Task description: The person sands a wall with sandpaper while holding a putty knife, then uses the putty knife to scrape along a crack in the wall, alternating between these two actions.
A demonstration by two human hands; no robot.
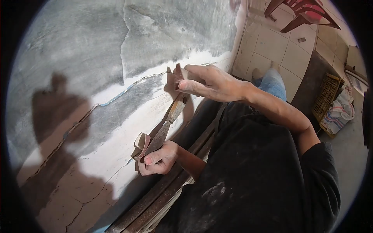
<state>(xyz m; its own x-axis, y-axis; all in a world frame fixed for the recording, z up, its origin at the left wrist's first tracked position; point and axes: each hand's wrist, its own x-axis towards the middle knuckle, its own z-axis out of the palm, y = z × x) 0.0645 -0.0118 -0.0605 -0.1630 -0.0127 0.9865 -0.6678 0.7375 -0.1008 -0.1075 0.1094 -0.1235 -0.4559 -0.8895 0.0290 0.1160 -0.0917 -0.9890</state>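
Note:
My left hand (161, 158) is closed around the blade end of a putty knife (160, 136), whose worn wooden handle points up toward my other hand. A curled strip of sandpaper (143, 143) sits at the same fingers, its pale back showing. Higher up, my right hand (211, 82) pinches a small reddish-brown piece, apparently sandpaper (178, 74), between thumb and fingers, just beyond the handle's end. Both hands are close to a grey wall (163, 31) with white filler patches. A long crack (93, 106) runs across it.
Dark brown rails (155, 202) run along the wall's base beside my body. A red plastic chair (307, 15) stands on the tiled floor (268, 46). At the right are a yellow crate (326, 97) and a striped white sack (340, 110).

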